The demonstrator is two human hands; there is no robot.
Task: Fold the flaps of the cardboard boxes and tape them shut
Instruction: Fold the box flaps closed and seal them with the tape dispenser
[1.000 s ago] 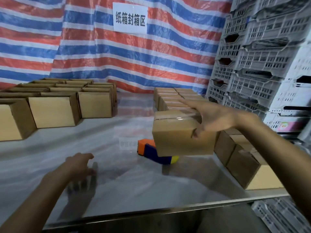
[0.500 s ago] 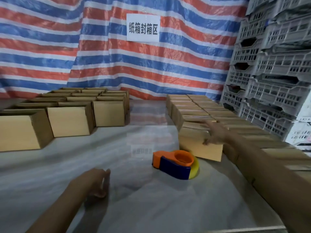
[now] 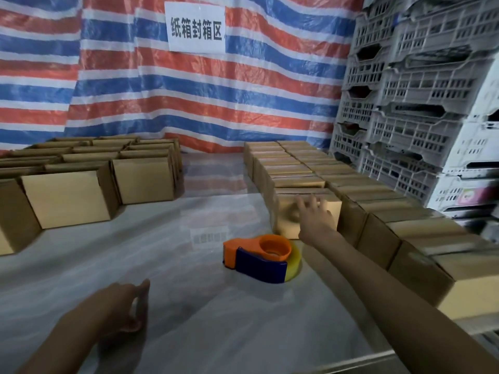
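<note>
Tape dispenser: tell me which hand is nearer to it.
Right. The right hand is at the box just behind the tape dispenser; the left hand is over the table, farther off to its left and nearer the person.

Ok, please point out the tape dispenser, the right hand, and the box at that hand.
tape dispenser (image 3: pixel 259 264): head view, on its blue body.
right hand (image 3: pixel 314 217): head view, on the back of the hand.
box (image 3: pixel 284 228): head view, on its front face, left of the hand.

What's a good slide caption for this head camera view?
Right hand, fingers spread, on the closed box ending the right-hand row; tape dispenser nearby; left hand loosely curled, holding nothing.
</note>
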